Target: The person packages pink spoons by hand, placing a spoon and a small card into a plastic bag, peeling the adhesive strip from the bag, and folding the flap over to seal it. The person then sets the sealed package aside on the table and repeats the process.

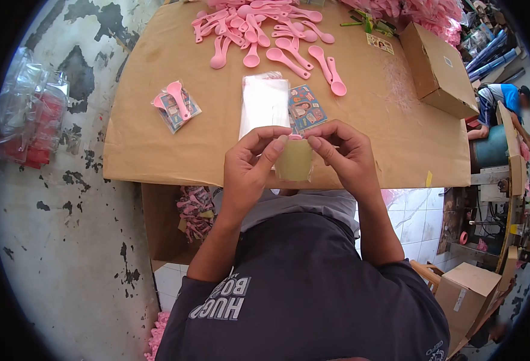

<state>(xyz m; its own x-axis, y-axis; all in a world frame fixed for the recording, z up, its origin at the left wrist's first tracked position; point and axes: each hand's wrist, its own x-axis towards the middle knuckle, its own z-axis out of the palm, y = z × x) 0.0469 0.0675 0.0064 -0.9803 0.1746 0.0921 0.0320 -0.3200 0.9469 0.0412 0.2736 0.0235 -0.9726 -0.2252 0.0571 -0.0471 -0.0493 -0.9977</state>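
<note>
Between both hands, at the table's near edge, is a small clear plastic bag (294, 162) with a plain olive-tan card in it. A bit of pink shows at its top, partly hidden by the fingers. My left hand (253, 157) pinches the upper left corner between thumb and forefinger. On the upper right corner my right hand (348, 155) has the same kind of pinch. Just beyond the hands lie a stack of clear plastic bags (265, 102) and blue printed cards (308, 108). To the left sits a packed bag (176, 107) with pink spoons and a card.
Pink measuring spoons (250, 27) are heaped at the table's far side. A cardboard box (436, 72) stands at the right edge. Below the table on the left, an open carton (165, 219) holds filled packets. Another person (505, 99) is at far right.
</note>
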